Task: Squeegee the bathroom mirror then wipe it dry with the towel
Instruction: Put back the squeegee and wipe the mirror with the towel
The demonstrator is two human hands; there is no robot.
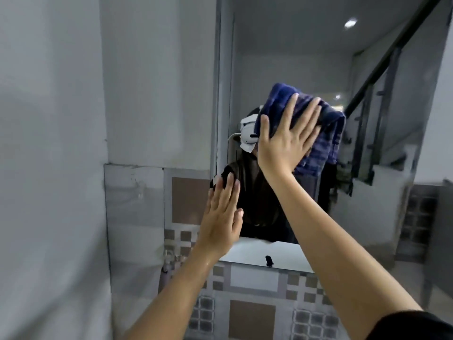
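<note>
The bathroom mirror (pixel 282 52) hangs on the wall straight ahead, its left edge a pale vertical frame. A dark blue towel (pixel 326 133) is bunched against the glass near the mirror's middle, with its lower part hanging down. My right hand (pixel 286 141) lies flat on the towel with the fingers spread, pressing it to the mirror. My left hand (pixel 220 217) rests flat and empty at the mirror's lower left edge, partly over the tiles. No squeegee is in view.
A grey wall (pixel 49 143) stands close on the left. Below the mirror are brown and grey patterned tiles (pixel 252 317). A small bottle (pixel 166 271) stands at the lower left. The mirror reflects a person, a staircase railing and a ceiling light.
</note>
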